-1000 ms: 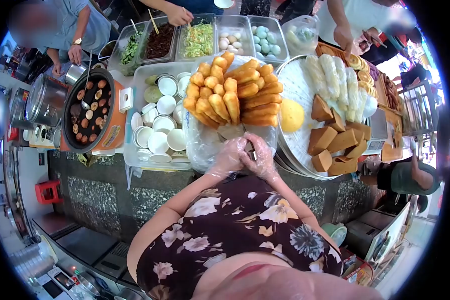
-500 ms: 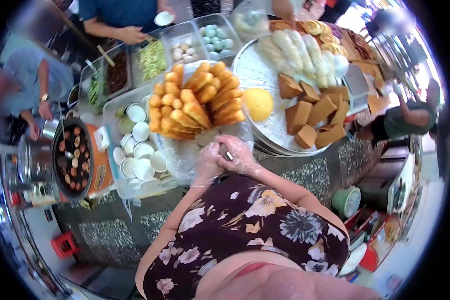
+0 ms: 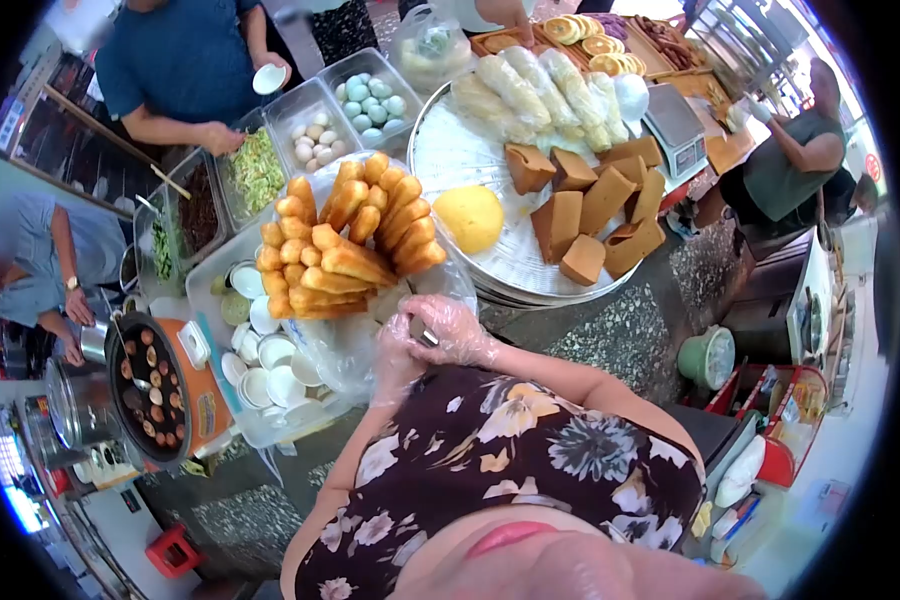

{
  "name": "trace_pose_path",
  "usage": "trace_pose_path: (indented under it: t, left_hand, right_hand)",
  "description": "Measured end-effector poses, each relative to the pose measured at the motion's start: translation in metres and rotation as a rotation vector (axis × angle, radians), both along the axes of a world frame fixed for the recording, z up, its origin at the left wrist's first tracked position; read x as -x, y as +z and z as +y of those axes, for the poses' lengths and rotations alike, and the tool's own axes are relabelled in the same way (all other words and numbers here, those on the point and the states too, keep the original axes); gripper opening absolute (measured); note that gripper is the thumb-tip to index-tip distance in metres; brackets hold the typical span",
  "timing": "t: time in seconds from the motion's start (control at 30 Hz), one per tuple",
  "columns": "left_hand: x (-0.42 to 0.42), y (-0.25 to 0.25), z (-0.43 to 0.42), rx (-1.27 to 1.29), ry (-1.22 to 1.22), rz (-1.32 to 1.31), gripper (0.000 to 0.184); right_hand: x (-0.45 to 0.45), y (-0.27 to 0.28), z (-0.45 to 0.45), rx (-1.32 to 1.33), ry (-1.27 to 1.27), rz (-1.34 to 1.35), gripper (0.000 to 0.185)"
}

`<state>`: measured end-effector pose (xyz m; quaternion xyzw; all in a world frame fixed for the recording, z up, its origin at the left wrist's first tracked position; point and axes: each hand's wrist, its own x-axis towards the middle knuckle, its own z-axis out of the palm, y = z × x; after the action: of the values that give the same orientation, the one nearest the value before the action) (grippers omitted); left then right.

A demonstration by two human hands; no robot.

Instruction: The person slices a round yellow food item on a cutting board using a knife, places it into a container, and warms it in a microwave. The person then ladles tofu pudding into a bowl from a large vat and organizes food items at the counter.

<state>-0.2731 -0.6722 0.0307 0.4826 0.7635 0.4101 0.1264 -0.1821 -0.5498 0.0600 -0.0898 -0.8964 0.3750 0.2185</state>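
Observation:
Both my hands wear clear plastic gloves and meet in front of my chest. My right hand [image 3: 452, 328] is closed around a small metal-ended object [image 3: 428, 338], perhaps a tool's handle; most of it is hidden. My left hand [image 3: 398, 350] presses against my right one, its fingers partly covered, and I cannot make out whether it grips anything. Just beyond them, golden fried dough sticks [image 3: 345, 240] are piled on a plastic-covered tray [image 3: 345, 345]. To the right, a round metal tray [image 3: 440, 150] holds a yellow dome-shaped food [image 3: 469, 219], brown blocks [image 3: 582, 259] and wrapped rolls [image 3: 570, 95].
White cups [image 3: 275, 350] fill a bin on the left, beside an orange pot [image 3: 202, 385] of eggs in dark liquid. Tubs of eggs [image 3: 370, 102] and shredded vegetables [image 3: 253, 175] stand behind. One person [image 3: 185, 60] holds a bowl [image 3: 269, 79]; others stand left and right.
The view has turned, so the counter appears tilted and shifted left. My hands remain together. The person across has drawn the bowl closer and has a hand at the shredded vegetables.

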Motion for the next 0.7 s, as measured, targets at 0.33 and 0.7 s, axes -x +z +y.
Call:
trace_pose_path:
  t: [0.33, 0.7]
  left_hand:
    - [0.001, 0.016, -0.002, -0.066, -0.047, -0.038, 0.04]
    - [-0.026, 0.09, 0.046, -0.195, 0.259, 0.384, 0.033]
  right_hand:
    - [-0.006, 0.019, 0.018, 0.011, 0.157, 0.014, 0.055]
    - [-0.209, 0.068, 0.172, 1.128, -0.207, 0.385, 0.049]
